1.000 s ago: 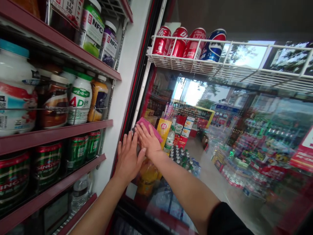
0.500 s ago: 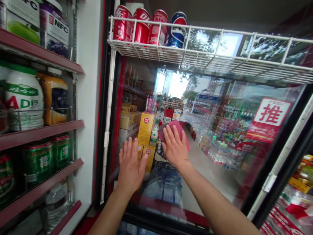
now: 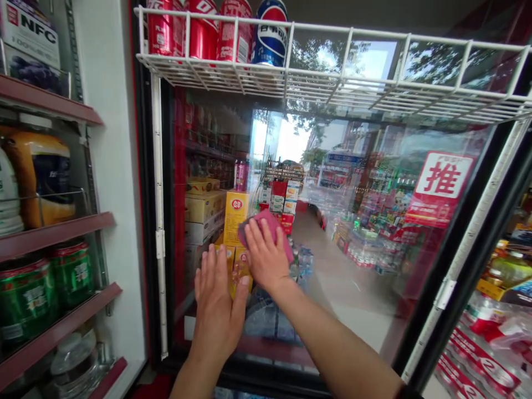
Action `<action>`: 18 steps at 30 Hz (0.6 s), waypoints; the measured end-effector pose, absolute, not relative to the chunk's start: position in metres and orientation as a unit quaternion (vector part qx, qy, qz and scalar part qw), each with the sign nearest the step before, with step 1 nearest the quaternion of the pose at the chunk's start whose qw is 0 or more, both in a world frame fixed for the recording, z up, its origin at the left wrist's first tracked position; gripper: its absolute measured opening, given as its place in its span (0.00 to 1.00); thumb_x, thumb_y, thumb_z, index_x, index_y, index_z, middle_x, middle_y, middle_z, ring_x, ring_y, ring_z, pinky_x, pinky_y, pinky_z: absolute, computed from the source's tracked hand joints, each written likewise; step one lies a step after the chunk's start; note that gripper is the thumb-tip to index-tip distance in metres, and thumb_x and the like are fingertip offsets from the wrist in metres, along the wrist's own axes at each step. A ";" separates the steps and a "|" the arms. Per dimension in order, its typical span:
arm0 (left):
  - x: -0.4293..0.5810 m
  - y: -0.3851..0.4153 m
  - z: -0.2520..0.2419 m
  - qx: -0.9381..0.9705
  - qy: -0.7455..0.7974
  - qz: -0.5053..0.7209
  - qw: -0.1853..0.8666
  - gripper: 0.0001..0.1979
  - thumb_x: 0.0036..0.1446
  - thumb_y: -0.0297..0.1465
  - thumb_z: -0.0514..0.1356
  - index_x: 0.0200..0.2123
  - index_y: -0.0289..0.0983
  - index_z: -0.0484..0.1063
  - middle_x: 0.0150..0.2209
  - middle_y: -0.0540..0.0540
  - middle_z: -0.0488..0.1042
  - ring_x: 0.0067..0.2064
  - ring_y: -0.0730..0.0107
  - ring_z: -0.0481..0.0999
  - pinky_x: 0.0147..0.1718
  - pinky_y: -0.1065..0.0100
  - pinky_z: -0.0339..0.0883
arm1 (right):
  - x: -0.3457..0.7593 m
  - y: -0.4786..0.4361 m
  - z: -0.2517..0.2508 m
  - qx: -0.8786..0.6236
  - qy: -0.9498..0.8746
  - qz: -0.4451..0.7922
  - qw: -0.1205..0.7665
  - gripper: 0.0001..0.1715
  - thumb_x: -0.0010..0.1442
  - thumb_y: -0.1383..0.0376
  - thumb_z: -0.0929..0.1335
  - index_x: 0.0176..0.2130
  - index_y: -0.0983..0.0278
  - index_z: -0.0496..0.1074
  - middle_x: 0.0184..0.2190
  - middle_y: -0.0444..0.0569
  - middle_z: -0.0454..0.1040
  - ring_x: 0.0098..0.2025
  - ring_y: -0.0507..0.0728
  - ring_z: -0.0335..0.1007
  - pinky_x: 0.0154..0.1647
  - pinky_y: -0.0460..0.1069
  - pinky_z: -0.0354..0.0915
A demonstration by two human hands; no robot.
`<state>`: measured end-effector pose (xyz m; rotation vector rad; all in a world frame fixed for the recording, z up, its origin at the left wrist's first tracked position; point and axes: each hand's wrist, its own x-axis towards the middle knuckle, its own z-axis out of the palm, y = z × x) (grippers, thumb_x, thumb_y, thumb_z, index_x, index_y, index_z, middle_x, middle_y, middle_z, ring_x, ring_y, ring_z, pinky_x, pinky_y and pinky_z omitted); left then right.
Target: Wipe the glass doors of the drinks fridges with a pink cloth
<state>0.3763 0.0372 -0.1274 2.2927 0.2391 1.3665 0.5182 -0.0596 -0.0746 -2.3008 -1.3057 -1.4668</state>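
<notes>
My right hand [image 3: 268, 260] lies with flat fingers over a pink cloth [image 3: 279, 230], pressing it against the glass door [image 3: 344, 310]. Part of the cloth, including a greyish corner on the left, sticks out past the fingertips. Just to the left and slightly lower, my left hand [image 3: 218, 310] is spread flat at the same glass, fingers up and thumb apart, holding nothing. Whether its whole palm touches the pane is hidden. Through the glass, yellow boxes [image 3: 236, 219] show behind the hands.
A white wire rack [image 3: 320, 77] crosses the door's top, with red cans [image 3: 202, 33] and a blue can [image 3: 269, 36] in it. Fridge shelves [image 3: 54, 235] with drinks stand at left. A red-and-white sticker [image 3: 443, 180] is on the glass. Wrapped bottle packs [image 3: 477, 354] sit at lower right.
My right hand and the cloth have slid left across the glass, closer to my left hand. The view has turned to the right, so the shelves sit farther left.
</notes>
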 end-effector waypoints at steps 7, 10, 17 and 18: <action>0.386 0.033 -0.132 0.847 0.101 0.479 0.207 0.42 0.75 0.44 0.53 0.83 0.47 0.36 0.84 0.36 0.42 0.84 0.41 0.44 0.76 0.28 0.50 | 0.517 -0.039 -0.075 -0.729 -0.507 -0.459 0.020 0.37 0.81 0.62 0.55 0.81 0.67 0.48 0.83 0.47 0.43 0.85 0.60 0.38 0.85 0.64 0.44; 0.392 0.016 -0.127 0.848 0.090 0.475 0.217 0.42 0.75 0.45 0.54 0.83 0.47 0.37 0.84 0.37 0.42 0.84 0.42 0.44 0.77 0.30 0.47 | 0.526 -0.073 -0.073 -0.732 -0.481 -0.480 0.040 0.38 0.80 0.61 0.59 0.82 0.65 0.48 0.83 0.48 0.46 0.85 0.61 0.40 0.86 0.65 0.38; 0.410 -0.044 -0.112 0.848 0.016 0.469 0.246 0.40 0.75 0.45 0.53 0.83 0.43 0.42 0.83 0.34 0.45 0.84 0.44 0.45 0.78 0.33 0.46 | 0.549 -0.190 -0.066 -0.753 -0.357 -0.549 0.065 0.42 0.77 0.56 0.65 0.81 0.62 0.52 0.82 0.51 0.53 0.85 0.66 0.38 0.84 0.68 0.23; 0.412 -0.053 -0.111 0.848 0.009 0.468 0.247 0.40 0.75 0.45 0.53 0.82 0.43 0.42 0.83 0.34 0.46 0.84 0.44 0.45 0.78 0.33 0.46 | 0.552 -0.207 -0.064 -0.756 -0.336 -0.558 0.063 0.42 0.76 0.56 0.66 0.81 0.62 0.53 0.81 0.52 0.54 0.85 0.66 0.38 0.84 0.68 0.23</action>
